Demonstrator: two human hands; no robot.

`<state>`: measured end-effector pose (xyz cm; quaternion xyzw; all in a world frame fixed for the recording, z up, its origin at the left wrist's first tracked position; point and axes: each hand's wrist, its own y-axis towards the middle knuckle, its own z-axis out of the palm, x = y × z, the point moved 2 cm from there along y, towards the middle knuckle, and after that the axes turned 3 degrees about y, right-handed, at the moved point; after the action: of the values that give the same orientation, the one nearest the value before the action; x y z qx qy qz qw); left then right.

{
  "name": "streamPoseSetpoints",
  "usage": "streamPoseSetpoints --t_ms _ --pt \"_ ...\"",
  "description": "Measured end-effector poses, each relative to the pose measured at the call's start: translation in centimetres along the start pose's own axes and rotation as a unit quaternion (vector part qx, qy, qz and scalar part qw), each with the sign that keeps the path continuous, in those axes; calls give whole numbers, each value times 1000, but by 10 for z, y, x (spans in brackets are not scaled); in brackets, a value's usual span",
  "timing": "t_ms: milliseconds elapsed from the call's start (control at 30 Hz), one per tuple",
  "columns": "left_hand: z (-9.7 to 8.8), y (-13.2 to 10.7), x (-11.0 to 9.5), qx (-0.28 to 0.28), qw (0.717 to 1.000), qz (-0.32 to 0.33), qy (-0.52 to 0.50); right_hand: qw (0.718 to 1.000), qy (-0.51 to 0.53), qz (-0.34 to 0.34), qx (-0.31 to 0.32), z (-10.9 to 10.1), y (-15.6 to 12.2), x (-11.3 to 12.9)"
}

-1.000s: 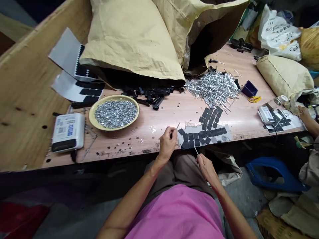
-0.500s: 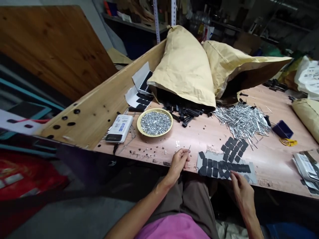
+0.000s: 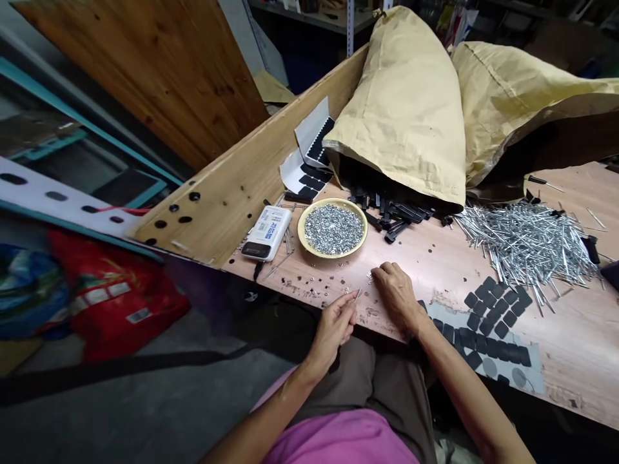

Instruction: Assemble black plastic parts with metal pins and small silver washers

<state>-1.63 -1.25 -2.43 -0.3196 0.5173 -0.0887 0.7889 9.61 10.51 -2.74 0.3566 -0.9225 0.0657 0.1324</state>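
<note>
Rod (image 3: pixel 358 294), thin and metal, sits pinched in the left hand (image 3: pixel 334 325), tip projecting. Ahead and to the right of that grip, the right hand (image 3: pixel 395 293) rests at small washers (image 3: pixel 369 277); whether it holds one cannot be told. Hazards judged: a light pinch could drop the rod; washers pressed flat might skid away.

White device (image 3: pixel 267 233), red bag (image 3: pixel 120 309), wooden board (image 3: pixel 162 77)

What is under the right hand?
A few small metal pieces show on the table at the fingertips of the right hand; whatever lies beneath its fingers and palm is hidden.
</note>
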Motion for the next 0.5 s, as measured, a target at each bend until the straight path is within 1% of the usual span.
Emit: streamPoseSetpoints --t_ms 67,100,167,200,233,300,400,433,500 --pt "0 3 -2 1 1000 -3 -6 1000 18 8 -12 0 1 -1" --pt "1 4 -3 3 1000 -8 -8 998 44 19 -27 0 0 -2" --pt "5 5 -6 13 1000 -23 -10 987 133 50 -72 -1 -4 -3" --pt "7 5 -7 23 999 -31 -10 974 190 68 -98 -2 -8 -2" --pt "10 4 -9 35 999 -39 -10 956 250 89 -124 -3 -13 -2" --pt "15 1 -12 64 997 -50 -9 906 362 136 -174 -7 -25 2" --pt "23 -5 -14 103 993 -57 -1 831 473 187 -226 -12 -45 10" --pt "26 -7 -13 114 992 -56 2 813 494 195 -239 -13 -50 13" --pt "30 -11 -12 134 990 -50 8 790 515 203 -262 -15 -59 17"
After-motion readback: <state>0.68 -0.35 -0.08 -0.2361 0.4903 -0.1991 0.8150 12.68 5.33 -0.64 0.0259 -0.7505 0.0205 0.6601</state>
